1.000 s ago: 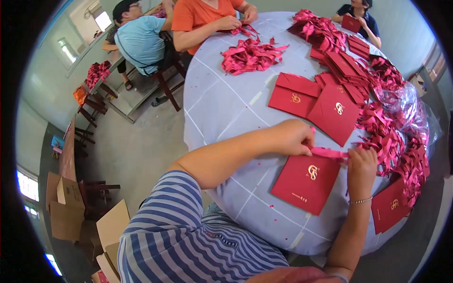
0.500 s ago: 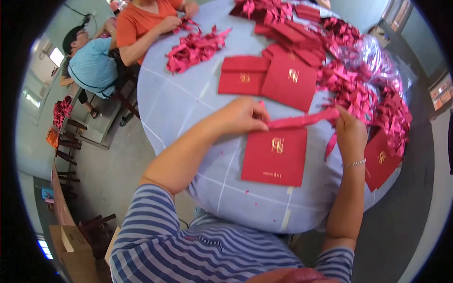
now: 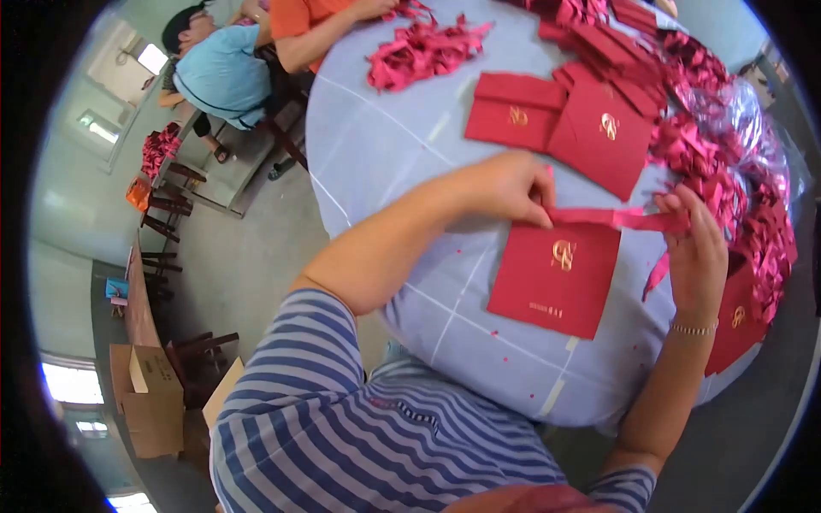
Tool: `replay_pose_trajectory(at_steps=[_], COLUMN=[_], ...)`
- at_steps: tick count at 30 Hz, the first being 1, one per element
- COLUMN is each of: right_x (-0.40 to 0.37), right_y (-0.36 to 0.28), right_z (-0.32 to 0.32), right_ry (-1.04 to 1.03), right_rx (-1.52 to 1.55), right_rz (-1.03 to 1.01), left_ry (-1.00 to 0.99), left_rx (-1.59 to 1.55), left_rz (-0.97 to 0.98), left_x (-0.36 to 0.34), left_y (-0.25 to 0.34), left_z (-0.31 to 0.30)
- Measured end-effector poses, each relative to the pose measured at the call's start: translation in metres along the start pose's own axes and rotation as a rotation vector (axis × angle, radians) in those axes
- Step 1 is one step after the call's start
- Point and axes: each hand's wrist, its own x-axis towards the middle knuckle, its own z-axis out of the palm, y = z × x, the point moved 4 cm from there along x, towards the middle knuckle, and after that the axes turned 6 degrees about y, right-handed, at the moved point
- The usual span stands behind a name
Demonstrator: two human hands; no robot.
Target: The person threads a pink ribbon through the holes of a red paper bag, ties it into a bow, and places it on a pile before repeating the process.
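A pink-red ribbon (image 3: 620, 217) stretches between my hands, across the top edge of a flat red card (image 3: 554, 278) with a gold emblem. My left hand (image 3: 517, 188) pinches the ribbon's left end at the card's upper left. On the right, my right hand (image 3: 694, 248) has its fingers folded over the ribbon's other part, and a loose tail (image 3: 657, 275) hangs below. Just beyond the card lie two more red cards, one with a flap (image 3: 513, 115) and one turned at an angle (image 3: 603, 137).
Ribbon heaps lie at the round table's (image 3: 359, 145) far left (image 3: 423, 53) and right (image 3: 761, 248), with clear plastic (image 3: 740, 111) and stacked red cards (image 3: 611, 51). A person in orange (image 3: 308, 30) and one in light blue (image 3: 224, 73) sit beyond. A cardboard box (image 3: 154, 410) stands lower left.
The view has shifted, so the table and card appear further right. My right hand has turned, its fingers now raised over the ribbon. The ribbon lies flatter across the card's top.
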Motion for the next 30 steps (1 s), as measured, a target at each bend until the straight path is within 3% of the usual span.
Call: replay_pose_trajectory(at_steps=[2, 4, 7, 9, 10, 13, 16, 20, 25, 30], right_x=[0.002, -0.009, -0.014, -0.013, -0.013, -0.017, -0.024, -0.027, -0.022, -0.008], right_y=[0.013, 0.012, 0.019, 0.022, 0.023, 0.029, 0.028, 0.023, 0.012, 0.007], right_z=[-0.011, 0.013, 0.019, 0.021, 0.019, 0.025, 0.041, 0.051, 0.044, 0.018], right_ry=[-0.042, 0.012, -0.014, -0.001, 0.009, -0.162, -0.287, -0.385, -0.358, -0.164], right_rx=[-0.032, -0.323, -0.408, -0.488, -0.489, -0.447, -0.5, -0.341, -0.187, 0.108], right_rz=[0.068, 0.198, 0.223, 0.245, 0.245, 0.282, 0.268, 0.146, -0.059, -0.174], left_ry=[-0.004, 0.009, 0.044, 0.215, 0.264, 0.244, 0.148, 0.035, -0.066, -0.066], left_rx=[0.067, 0.035, -0.022, 0.041, -0.036, -0.151, -0.074, -0.072, -0.059, -0.087], left_rz=[0.033, -0.015, -0.047, -0.188, -0.145, -0.061, -0.056, -0.054, -0.167, -0.231], left_x=[-0.002, -0.001, 0.0, -0.002, -0.001, 0.007, 0.016, 0.024, 0.025, 0.021], left_y=[0.005, 0.004, 0.005, 0.013, 0.01, 0.017, 0.029, 0.027, 0.018, 0.026], left_z=[-0.006, -0.009, -0.009, -0.016, -0.014, -0.005, 0.009, 0.024, 0.027, 0.022])
